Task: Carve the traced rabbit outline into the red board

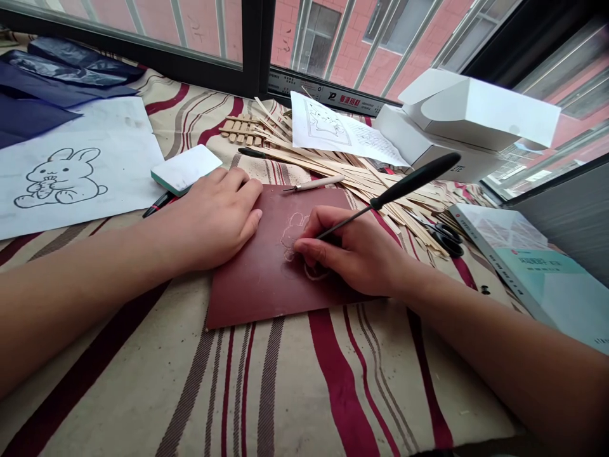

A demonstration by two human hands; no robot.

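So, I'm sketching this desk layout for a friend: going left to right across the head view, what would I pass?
Rabbit drawing → white block → red board → scissors → book

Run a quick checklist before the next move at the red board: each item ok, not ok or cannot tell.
1. Right hand grips the black-handled tool: ok.
2. Tool tip on the board: cannot tell, the hand hides it.
3. Left hand rests on the red board: ok.
4. Rabbit outline visible on the board: ok, though the right hand covers part of it.
5. Scissors apart from the board: ok.
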